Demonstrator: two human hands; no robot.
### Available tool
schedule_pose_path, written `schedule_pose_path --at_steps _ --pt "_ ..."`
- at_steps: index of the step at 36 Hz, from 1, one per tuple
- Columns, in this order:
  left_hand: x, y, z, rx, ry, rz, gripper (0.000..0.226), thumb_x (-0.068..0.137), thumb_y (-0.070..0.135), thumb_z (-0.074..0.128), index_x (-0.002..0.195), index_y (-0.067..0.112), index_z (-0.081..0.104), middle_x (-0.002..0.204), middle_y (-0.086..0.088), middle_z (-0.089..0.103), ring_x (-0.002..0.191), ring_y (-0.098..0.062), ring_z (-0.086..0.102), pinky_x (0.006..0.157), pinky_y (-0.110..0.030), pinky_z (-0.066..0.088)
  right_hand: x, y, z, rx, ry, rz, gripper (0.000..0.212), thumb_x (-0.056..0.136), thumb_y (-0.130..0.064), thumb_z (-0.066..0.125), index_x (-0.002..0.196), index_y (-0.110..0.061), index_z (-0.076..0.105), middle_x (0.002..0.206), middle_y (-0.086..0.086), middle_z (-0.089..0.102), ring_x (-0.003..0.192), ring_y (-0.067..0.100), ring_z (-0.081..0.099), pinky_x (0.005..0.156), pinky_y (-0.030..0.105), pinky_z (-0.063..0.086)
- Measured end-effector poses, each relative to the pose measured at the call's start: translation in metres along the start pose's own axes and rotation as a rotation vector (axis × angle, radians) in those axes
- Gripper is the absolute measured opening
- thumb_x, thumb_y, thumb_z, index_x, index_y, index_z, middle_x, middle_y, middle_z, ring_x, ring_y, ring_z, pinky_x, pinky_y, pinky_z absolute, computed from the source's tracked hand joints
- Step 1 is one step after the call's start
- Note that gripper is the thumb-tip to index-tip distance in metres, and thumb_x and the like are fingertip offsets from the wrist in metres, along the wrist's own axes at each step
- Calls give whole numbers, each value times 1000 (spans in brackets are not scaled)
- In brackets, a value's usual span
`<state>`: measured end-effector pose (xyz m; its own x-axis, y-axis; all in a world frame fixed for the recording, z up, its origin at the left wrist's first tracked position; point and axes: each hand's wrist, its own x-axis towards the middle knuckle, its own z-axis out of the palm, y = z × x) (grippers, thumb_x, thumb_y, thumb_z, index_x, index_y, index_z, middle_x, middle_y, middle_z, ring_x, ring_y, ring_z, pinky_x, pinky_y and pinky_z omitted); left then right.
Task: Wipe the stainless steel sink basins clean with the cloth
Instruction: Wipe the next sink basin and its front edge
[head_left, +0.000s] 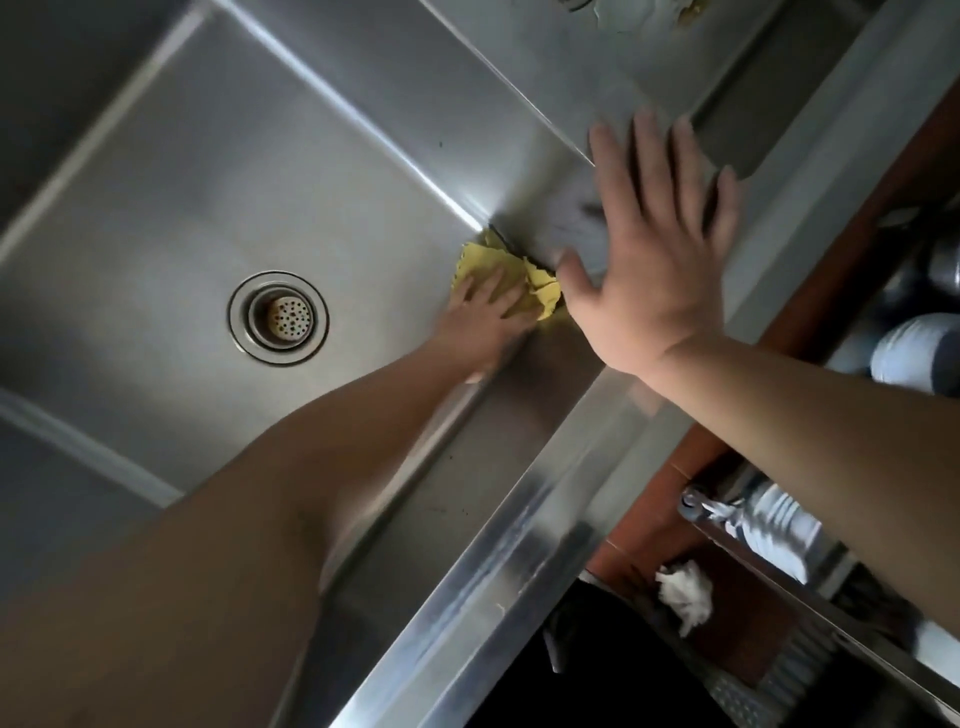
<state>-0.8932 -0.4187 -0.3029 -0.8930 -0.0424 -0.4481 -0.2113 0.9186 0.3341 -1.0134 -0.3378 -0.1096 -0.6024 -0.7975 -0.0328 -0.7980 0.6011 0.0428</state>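
Two hands: both over the brushed stainless steel sink basin (171, 218).
Left hand (480, 322): fingers flat, pressing the crumpled yellow cloth (519, 278) into the basin's far corner.
Right hand (654, 249): spread wide, resting on the basin rim.
Drain: round perforated strainer (279, 317), apart from the cloth.

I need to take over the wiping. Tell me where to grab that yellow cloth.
Grip the bunched fold of the yellow cloth that sticks out past the left hand, coming from the basin-corner side. The hand's flat fingers cover the rest; that crumpled edge stands free of the sink floor.
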Motion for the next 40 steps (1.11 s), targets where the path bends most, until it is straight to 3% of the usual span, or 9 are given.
schedule_pose_path --at_steps 9,15,19,22,24,28,33,37,40 --pt "-53 5 22 -11 -43 -16 66 100 28 40 158 38 12 169 1 2 154 -32 -7 121 -48 -5 -1 1 1 -4 8 -14 83 85 -49 45 158 -24 14 165 9 16 152 34 12 118 64 12" --pt "-136 2 42 -22 -162 -2 69 90 26 21 158 37 13 168 0 6 154 -36 -1 122 -48 7 -2 -1 -1 -9 -6 -20 84 86 -49 46 158 -22 13 165 11 15 152 36 11 118 64 11" --pt "-174 15 41 -96 -143 -62 72 86 30 10 151 33 40 159 -4 35 149 -40 26 116 -49 28 -2 -2 -3 -12 -40 -19 84 87 -48 45 159 -22 10 166 11 12 152 36 8 118 65 10" --pt "-187 25 49 -163 -151 -191 62 97 20 31 155 40 27 164 2 27 151 -32 22 109 -38 35 -2 -3 -6 -11 -64 -17 84 88 -48 45 159 -22 8 166 11 10 153 36 6 118 65 9" --pt "-190 28 52 -267 -223 -262 77 95 13 46 156 46 13 166 7 17 150 -29 19 104 -36 39 -2 -3 -7 -14 -74 -17 84 88 -48 45 159 -22 6 166 11 9 153 36 6 118 66 10" --pt "-190 32 51 -450 -159 -367 87 82 10 62 154 43 26 155 7 38 130 -33 42 87 -41 50 -2 -3 -7 -5 -90 -11 85 87 -46 45 159 -23 5 166 11 8 153 36 4 117 66 10" --pt "-183 33 48 -25 -131 -154 77 81 25 70 152 32 41 158 -1 39 138 -35 44 103 -47 42 -1 -2 -6 8 -79 -12 86 86 -45 46 159 -24 6 166 10 10 153 36 6 118 66 10" --pt "-175 11 42 135 -23 -36 69 82 7 43 146 32 51 151 0 49 122 -33 60 78 -39 54 -1 -1 -5 33 -51 -14 86 84 -44 48 158 -25 9 165 11 15 152 36 8 118 66 11" --pt "-173 3 39 160 28 -87 64 85 7 52 144 33 53 152 2 49 113 -33 64 75 -36 56 -1 -1 -5 32 -53 -14 87 83 -44 48 158 -25 8 165 10 14 152 35 9 118 65 11"
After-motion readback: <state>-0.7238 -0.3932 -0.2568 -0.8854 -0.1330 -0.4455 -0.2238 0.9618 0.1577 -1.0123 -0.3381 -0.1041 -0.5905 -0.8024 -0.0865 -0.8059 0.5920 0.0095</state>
